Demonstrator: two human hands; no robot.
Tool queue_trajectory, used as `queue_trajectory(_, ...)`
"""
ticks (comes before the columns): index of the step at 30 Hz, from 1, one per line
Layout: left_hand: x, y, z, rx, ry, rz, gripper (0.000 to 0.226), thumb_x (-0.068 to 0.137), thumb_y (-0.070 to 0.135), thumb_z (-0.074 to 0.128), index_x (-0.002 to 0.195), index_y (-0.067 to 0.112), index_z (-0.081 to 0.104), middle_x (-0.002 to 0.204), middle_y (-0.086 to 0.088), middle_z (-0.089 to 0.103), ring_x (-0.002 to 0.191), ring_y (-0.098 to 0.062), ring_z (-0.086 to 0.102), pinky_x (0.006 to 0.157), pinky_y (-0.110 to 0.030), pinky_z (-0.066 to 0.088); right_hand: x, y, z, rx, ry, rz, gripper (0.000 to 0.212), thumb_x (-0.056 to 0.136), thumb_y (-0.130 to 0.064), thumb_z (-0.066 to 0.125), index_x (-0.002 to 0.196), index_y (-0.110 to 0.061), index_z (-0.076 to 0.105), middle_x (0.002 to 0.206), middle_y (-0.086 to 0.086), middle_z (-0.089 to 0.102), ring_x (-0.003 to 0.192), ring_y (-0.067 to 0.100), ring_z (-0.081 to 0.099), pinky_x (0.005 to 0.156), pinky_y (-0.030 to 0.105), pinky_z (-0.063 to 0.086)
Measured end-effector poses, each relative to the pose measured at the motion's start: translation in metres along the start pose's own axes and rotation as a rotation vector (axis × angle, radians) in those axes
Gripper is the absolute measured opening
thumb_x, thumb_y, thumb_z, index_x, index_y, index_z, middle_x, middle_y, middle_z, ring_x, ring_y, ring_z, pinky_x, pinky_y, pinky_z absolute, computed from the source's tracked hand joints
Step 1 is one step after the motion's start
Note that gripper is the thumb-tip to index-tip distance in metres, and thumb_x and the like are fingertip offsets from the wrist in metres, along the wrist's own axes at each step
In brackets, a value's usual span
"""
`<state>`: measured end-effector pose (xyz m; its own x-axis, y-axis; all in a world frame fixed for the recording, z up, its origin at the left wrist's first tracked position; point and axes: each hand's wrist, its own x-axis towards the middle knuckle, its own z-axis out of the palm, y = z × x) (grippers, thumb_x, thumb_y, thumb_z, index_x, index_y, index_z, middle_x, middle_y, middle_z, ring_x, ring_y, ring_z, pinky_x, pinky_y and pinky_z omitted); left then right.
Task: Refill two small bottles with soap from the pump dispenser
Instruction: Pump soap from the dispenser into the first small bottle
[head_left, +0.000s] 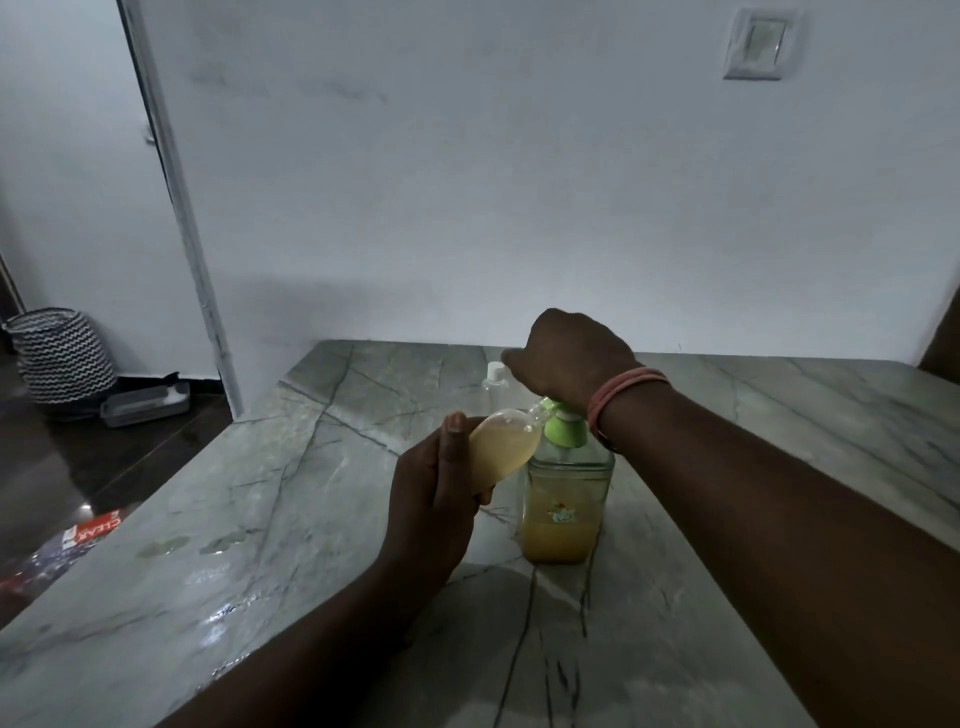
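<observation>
At the middle of the marble surface (311, 519): left hand (436, 499) grips a small bottle (506, 441), nearly full, tilted to the green spout of the pump dispenser (566, 499). Right hand (571, 358) presses the pump, fingers curled. Filling step; next likely capping, then the second bottle (494, 382) behind. White wall, patterned basket (60, 353) on floor.

A grey marbled counter (727, 519) with dark veins carries the things. A clear soap dispenser (566, 509) with a green pump top stands upright on it directly under the right hand (571, 358), just right of the left hand (436, 499). A small clear bottle (493, 379) with a white cap stands beyond both hands, near the wall. Wet patches (192, 545) lie well left of the left hand
</observation>
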<state>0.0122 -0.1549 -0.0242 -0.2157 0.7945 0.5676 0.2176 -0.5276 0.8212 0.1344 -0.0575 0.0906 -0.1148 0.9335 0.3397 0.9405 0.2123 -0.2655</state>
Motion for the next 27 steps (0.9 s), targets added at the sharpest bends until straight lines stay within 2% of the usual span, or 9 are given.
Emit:
queue_trajectory(2,-0.001,0.001,0.000,-0.002,0.002,0.005,0.042,0.103,0.043,0.031,0.091,0.052,0.070,0.062,-0.001,0.066,0.050,-0.011,0.059,0.045,-0.025,0.042,0.002,-0.002,-0.003,-0.037,-0.033,-0.019,0.032,0.087,-0.042,0.059,0.069,-0.019,0.046,0.072,-0.001,0.050,0.076,0.025,0.054,0.066,0.030,0.040)
queue_trajectory(5,0.000,-0.001,-0.001,-0.028,0.005,-0.011,0.041,0.102,0.044,0.032,0.091,0.039,0.071,0.060,-0.002,0.064,0.050,-0.010,0.058,0.046,-0.024,0.041,0.003,-0.001,-0.003,-0.040,0.023,-0.026,0.036,0.089,-0.045,0.056,0.068,-0.020,0.043,0.070,-0.002,0.046,0.076,0.026,0.052,0.067,0.030,0.039)
queue_trajectory(11,0.001,-0.002,-0.001,-0.008,0.006,0.001,0.042,0.103,0.043,0.031,0.091,0.054,0.070,0.060,-0.002,0.064,0.050,-0.009,0.058,0.046,-0.025,0.041,-0.001,0.003,0.005,0.035,0.020,0.020,0.027,0.084,-0.039,0.059,0.069,-0.019,0.051,0.071,-0.001,0.054,0.070,0.023,0.055,0.064,0.029,0.041)
queue_trajectory(15,0.000,-0.001,-0.001,0.002,0.000,0.001,0.041,0.103,0.045,0.032,0.092,0.055,0.070,0.060,0.001,0.064,0.050,-0.009,0.058,0.046,-0.026,0.041,-0.001,-0.002,-0.004,-0.027,0.002,-0.016,0.031,0.087,-0.042,0.058,0.069,-0.019,0.047,0.070,-0.003,0.049,0.075,0.026,0.055,0.065,0.030,0.039)
queue_trajectory(18,0.000,0.000,-0.001,-0.001,-0.001,-0.005,0.041,0.102,0.044,0.032,0.091,0.057,0.069,0.063,0.001,0.066,0.051,-0.009,0.059,0.046,-0.024,0.041,0.000,-0.004,-0.007,-0.080,0.081,-0.067,0.035,0.088,-0.044,0.056,0.068,-0.020,0.043,0.069,-0.002,0.043,0.077,0.027,0.051,0.067,0.030,0.038)
queue_trajectory(20,0.002,-0.002,-0.001,0.001,-0.007,0.005,0.041,0.103,0.042,0.032,0.092,0.059,0.068,0.065,-0.001,0.067,0.051,-0.010,0.060,0.046,-0.025,0.042,-0.001,-0.001,-0.002,-0.023,0.109,-0.044,0.036,0.088,-0.046,0.055,0.066,-0.019,0.044,0.068,-0.002,0.045,0.074,0.026,0.052,0.067,0.030,0.038)
queue_trajectory(22,0.002,-0.002,0.000,0.002,-0.001,0.015,0.042,0.104,0.039,0.032,0.093,0.056,0.069,0.063,-0.002,0.067,0.050,-0.010,0.060,0.046,-0.025,0.042,-0.003,0.001,0.003,0.018,0.068,-0.009,0.034,0.087,-0.044,0.058,0.066,-0.019,0.047,0.068,-0.001,0.051,0.073,0.025,0.056,0.064,0.029,0.040)
queue_trajectory(27,0.000,-0.002,-0.001,0.011,-0.005,0.013,0.041,0.105,0.041,0.032,0.091,0.057,0.068,0.065,0.000,0.067,0.051,-0.011,0.061,0.046,-0.024,0.043,-0.004,0.000,0.000,-0.002,0.043,-0.001,0.032,0.086,-0.043,0.058,0.067,-0.019,0.048,0.070,-0.001,0.052,0.071,0.024,0.054,0.064,0.029,0.039)
